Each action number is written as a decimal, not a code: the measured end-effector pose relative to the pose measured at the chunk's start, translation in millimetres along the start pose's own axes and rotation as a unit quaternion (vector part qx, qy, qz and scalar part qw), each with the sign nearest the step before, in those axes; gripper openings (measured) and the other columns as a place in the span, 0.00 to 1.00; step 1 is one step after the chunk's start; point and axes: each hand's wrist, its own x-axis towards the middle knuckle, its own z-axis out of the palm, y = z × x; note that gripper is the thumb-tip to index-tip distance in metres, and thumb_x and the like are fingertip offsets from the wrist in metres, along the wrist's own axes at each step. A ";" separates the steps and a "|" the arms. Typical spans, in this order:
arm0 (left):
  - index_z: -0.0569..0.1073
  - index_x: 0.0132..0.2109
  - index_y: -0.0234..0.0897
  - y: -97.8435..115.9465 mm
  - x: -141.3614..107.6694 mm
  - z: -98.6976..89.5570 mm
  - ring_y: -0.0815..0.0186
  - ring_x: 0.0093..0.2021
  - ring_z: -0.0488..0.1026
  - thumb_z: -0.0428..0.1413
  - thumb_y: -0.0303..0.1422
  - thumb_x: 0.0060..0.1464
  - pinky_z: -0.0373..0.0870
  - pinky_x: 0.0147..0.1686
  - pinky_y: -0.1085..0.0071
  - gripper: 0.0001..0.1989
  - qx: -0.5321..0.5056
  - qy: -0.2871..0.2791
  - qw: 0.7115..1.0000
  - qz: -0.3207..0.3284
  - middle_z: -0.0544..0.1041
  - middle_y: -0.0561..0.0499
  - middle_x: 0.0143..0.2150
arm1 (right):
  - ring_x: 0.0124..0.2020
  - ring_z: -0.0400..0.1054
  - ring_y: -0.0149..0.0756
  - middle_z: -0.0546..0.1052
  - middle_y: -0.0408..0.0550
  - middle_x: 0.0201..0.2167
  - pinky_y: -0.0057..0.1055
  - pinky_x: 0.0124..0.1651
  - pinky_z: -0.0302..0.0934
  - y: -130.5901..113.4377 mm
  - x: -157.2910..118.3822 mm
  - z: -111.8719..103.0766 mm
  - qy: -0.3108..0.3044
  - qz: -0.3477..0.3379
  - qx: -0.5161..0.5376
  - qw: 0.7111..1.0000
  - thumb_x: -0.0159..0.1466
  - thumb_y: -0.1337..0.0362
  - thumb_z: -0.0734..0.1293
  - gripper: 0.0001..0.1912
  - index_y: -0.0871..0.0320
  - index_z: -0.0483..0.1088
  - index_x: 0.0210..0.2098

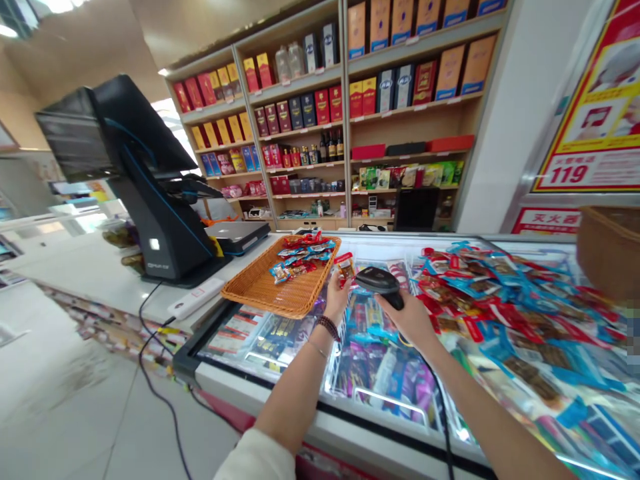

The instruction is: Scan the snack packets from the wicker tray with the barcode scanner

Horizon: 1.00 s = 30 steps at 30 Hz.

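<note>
My left hand [339, 293] is closed on a small red snack packet [345, 266], held up beside the right rim of a wicker basket [280, 307]. My right hand [407, 317] grips a black barcode scanner [379, 280] by its handle, its head pointing left toward the packet. The scanner's cable [443, 413] runs down toward the front edge. Inside the basket lie several red and blue snack packets [305, 255]. A large spread of similar red and blue packets [500, 300] covers the right side, beyond my right hand.
Both hands are above a glass-topped freezer [385, 373] with packaged goods inside. A black cash register [155, 207] stands on the white counter [150, 293] at left, near a white power strip [196, 298]. A brown basket [610, 253] stands far right. Stocked shelves [300, 130] line the back.
</note>
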 end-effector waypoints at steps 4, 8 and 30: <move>0.72 0.50 0.37 1.8 -1.6 1.2 0.61 0.52 0.74 0.56 0.30 0.57 0.70 0.55 0.61 0.13 0.031 -0.001 0.999 0.018 0.77 0.44 0.50 | 0.21 0.70 0.44 0.71 0.47 0.14 0.33 0.24 0.56 0.1 -1.4 -0.8 0.007 -0.006 -0.009 1.000 0.58 0.42 0.63 0.21 0.53 0.69 0.26; 0.72 0.50 0.36 3.6 -2.5 1.8 0.61 0.52 0.74 0.55 0.28 0.57 0.68 0.56 0.62 0.13 0.029 -0.006 0.998 0.049 0.77 0.44 0.50 | 0.21 0.70 0.44 0.71 0.47 0.15 0.32 0.24 0.57 -2.0 -2.8 -1.1 0.006 -0.007 -0.004 1.000 0.58 0.41 0.63 0.22 0.53 0.68 0.25; 0.70 0.45 0.37 20.7 13.5 152.0 0.63 0.37 0.78 0.63 0.36 0.50 0.78 0.37 0.65 0.17 -0.040 -0.172 0.980 -0.091 0.77 0.46 0.41 | 0.12 0.63 0.37 0.66 0.43 0.08 0.34 0.21 0.59 115.7 -19.3 -224.1 0.215 0.139 -0.041 0.966 0.56 0.40 0.65 0.25 0.52 0.63 0.17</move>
